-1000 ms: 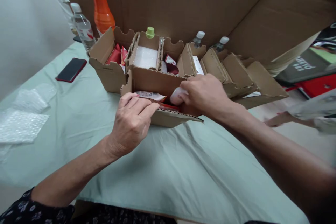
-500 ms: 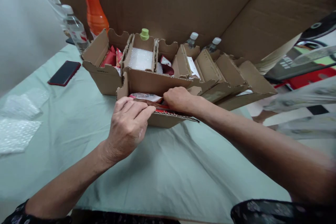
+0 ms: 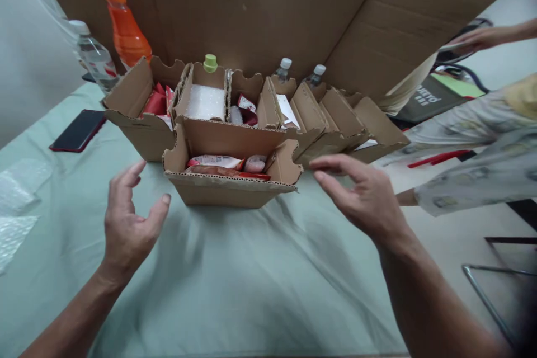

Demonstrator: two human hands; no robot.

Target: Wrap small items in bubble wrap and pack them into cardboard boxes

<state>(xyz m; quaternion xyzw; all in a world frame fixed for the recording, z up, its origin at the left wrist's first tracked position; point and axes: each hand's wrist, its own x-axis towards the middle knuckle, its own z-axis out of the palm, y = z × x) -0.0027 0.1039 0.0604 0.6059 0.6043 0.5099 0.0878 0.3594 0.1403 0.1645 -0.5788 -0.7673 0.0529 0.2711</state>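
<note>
In the head view, a cardboard box stands on the green cloth between my hands. Inside lie a white and pink packet, a brown and red packet and a small pinkish packet. My left hand is off the box's left side, its thumb and fingers apart, holding nothing. To the right of the box, my right hand hangs with thumb and fingers apart, also holding nothing. Neither hand touches the box.
Several cardboard boxes line up behind, one with bubble wrap. An orange bottle and a clear bottle stand at the left. A phone and bubble wrap sheets lie on the cloth. Another person's hand shows at right.
Both my hands have come away from the front box, the left one leftward and the right one out to the right, and opened. The packets stay inside. Another person has come into view.
</note>
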